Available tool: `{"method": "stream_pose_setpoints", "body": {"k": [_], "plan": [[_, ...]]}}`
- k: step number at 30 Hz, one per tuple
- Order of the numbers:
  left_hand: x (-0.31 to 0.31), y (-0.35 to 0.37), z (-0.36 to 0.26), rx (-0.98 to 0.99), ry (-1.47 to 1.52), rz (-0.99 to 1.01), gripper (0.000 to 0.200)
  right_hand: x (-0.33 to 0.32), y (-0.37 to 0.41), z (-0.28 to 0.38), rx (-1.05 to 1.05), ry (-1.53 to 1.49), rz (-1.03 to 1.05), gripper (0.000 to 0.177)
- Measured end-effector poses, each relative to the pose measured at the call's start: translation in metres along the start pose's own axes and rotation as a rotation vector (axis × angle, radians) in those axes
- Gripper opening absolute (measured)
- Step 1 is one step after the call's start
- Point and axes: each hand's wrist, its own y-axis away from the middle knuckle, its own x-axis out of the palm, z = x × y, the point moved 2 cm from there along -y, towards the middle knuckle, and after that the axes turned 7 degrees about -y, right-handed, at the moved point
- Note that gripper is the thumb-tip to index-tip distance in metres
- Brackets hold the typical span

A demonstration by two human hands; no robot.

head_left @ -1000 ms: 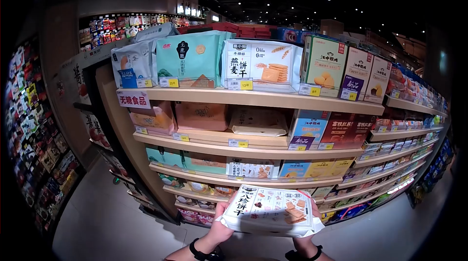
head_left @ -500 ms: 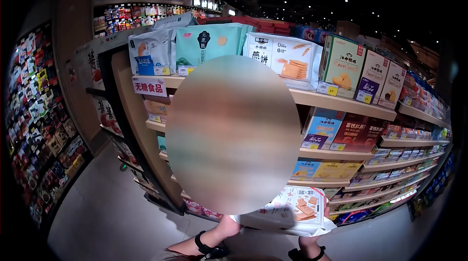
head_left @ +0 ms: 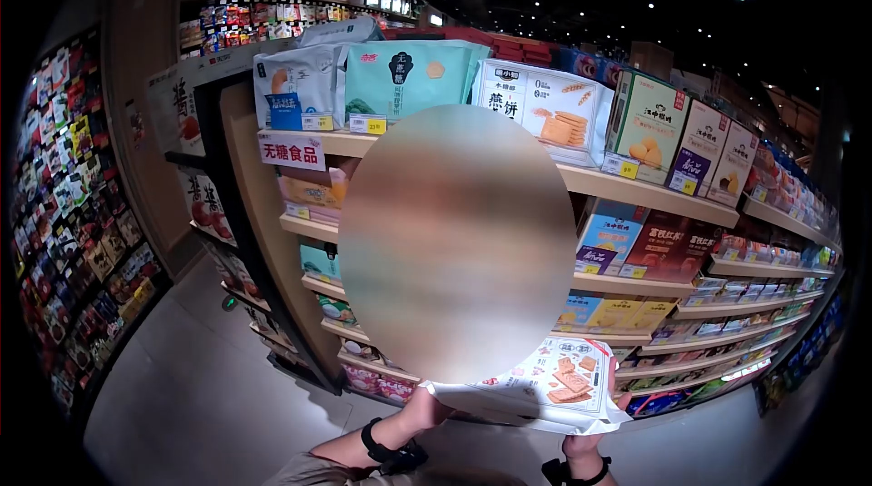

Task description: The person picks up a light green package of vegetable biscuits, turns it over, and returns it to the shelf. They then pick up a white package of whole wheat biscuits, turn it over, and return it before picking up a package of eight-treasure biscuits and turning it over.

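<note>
A white package with biscuit pictures [head_left: 570, 384] is held low in front of me, nearly flat, between both hands. My left hand [head_left: 427, 408] grips its left end; the fingers are mostly hidden under the package and a large blurred oval. At the package's right end, my right hand [head_left: 595, 436] holds the edge, with part of it showing along the side. Dark bands are on both wrists. The blurred oval covers the upper left of the package and the middle of the shelves behind it.
Ahead stands a shelf unit [head_left: 654, 196] with a teal bag [head_left: 413, 77], a white biscuit bag [head_left: 545, 109] and a green box [head_left: 643, 127] on top. A packed product rack [head_left: 73, 241] is at the left. Grey floor [head_left: 209, 377] shows below.
The shelves have shifted slightly right in view. The package sits slightly higher and flatter, still in both hands, and more of my left forearm shows.
</note>
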Motion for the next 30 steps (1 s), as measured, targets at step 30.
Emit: {"method": "stream_pose_setpoints", "body": {"k": [30], "plan": [[-0.113, 0.054, -0.029, 0.001, 0.226, -0.196, 0.049, -0.014, 0.046, -0.117, 0.237, 0.684, 0.275, 0.068]]}}
